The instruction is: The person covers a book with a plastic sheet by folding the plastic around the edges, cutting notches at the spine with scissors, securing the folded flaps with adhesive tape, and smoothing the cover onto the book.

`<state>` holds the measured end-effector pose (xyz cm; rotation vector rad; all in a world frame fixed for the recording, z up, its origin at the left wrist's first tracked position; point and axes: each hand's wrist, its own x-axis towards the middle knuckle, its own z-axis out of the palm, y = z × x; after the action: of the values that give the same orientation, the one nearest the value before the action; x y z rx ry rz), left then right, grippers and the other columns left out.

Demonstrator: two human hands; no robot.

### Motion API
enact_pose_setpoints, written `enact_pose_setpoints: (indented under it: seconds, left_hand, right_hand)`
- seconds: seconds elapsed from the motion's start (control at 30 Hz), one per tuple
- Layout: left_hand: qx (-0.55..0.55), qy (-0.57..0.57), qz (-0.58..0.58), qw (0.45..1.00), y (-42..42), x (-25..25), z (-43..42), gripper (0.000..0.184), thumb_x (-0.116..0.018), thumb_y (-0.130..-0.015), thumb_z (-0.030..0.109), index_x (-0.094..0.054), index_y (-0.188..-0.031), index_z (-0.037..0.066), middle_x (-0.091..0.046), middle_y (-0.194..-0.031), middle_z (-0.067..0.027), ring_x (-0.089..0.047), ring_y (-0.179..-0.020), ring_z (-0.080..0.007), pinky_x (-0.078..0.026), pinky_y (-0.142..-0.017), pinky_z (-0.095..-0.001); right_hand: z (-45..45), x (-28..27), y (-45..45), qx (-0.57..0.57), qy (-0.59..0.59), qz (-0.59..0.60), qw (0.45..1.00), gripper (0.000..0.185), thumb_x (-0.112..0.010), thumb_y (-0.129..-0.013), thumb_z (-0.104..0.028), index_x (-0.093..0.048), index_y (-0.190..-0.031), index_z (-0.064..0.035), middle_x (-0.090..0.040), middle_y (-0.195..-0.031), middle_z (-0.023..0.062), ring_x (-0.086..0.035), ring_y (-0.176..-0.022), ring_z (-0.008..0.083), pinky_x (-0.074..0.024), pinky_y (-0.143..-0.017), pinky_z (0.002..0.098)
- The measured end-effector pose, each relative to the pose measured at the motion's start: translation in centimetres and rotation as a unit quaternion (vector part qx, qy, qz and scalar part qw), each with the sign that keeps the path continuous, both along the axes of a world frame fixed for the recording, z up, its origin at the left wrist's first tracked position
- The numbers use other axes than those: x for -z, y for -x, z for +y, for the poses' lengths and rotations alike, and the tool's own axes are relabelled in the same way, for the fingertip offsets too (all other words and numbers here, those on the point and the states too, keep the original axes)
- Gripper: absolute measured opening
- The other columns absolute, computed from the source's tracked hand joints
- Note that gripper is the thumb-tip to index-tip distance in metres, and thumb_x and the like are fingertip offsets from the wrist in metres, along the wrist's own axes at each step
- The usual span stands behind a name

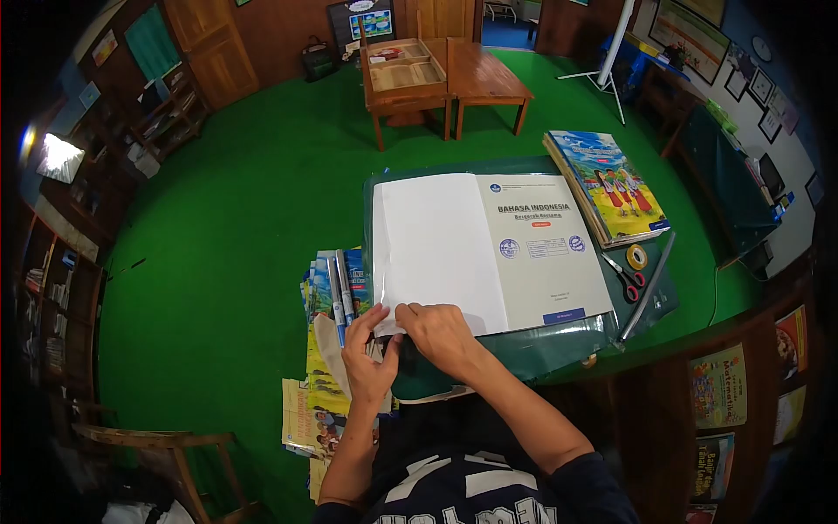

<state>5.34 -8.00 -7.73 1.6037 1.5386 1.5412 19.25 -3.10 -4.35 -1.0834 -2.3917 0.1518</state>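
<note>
An open book [445, 253] lies on the green-covered table, a blank white page on the left and a title page reading "Bahasa Indonesia" on the right. At its lower left corner, my left hand [370, 362] pinches the edge between thumb and fingers. My right hand [436, 334] is closed at the same corner, its fingers curled down onto the edge. A small pale fold shows between the hands; whether it is paper or clear plastic I cannot tell. Just left of the book, two pens [341, 288] rest on a stack of books [321, 349].
Right of the book lie scissors [627, 281], a yellow tape roll [636, 256] and a long ruler-like strip [648, 288]. A pile of colourful books [611, 188] stands at the back right. Beyond are wooden desks [476, 79]; a wooden chair [175, 445] is at lower left.
</note>
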Motion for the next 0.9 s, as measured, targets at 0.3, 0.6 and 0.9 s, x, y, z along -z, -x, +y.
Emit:
enact_pose_setpoints:
  seconds: [0.3, 0.6, 0.9]
  left_hand:
    - [-0.006, 0.058, 0.024, 0.998, 0.0, -0.1, 0.0, 0.054, -0.072, -0.071, 0.0, -0.058, -0.123, 0.003, -0.061, -0.117, -0.0115, -0.059, -0.106, -0.0286, -0.046, -0.095, -0.036]
    - [-0.02, 0.06, 0.048, 0.997, -0.2, -0.1, 0.2, 0.054, -0.071, -0.072, 0.0, -0.057, -0.124, 0.003, -0.061, -0.118, -0.0121, -0.059, -0.107, -0.0299, -0.046, -0.095, -0.037]
    - [-0.035, 0.056, 0.012, 0.998, -0.9, 0.5, 0.4, 0.055, -0.068, -0.071, -0.004, -0.055, -0.124, 0.002, -0.061, -0.117, -0.0132, -0.058, -0.106, -0.0307, -0.045, -0.096, -0.0381]
  right_hand:
    - [0.6, -0.6, -0.3, -0.04, -0.011, -0.022, 0.999, 0.009, -0.058, -0.082, -0.01, -0.051, -0.084, -0.0041, -0.06, -0.07, 0.0103, -0.057, -0.053, 0.0282, -0.0437, -0.051, 0.036]
    - [1.7, -1.3, -0.8, -0.09, -0.017, -0.039, 0.995, 0.009, -0.058, -0.083, -0.009, -0.051, -0.085, -0.0036, -0.06, -0.07, 0.0112, -0.057, -0.053, 0.0303, -0.0449, -0.054, 0.0371]
    - [2.1, -1.4, -0.9, -0.121, -0.008, -0.026, 0.992, 0.01, -0.058, -0.084, -0.01, -0.049, -0.082, -0.0034, -0.059, -0.069, 0.0114, -0.057, -0.053, 0.0292, -0.0448, -0.053, 0.0367]
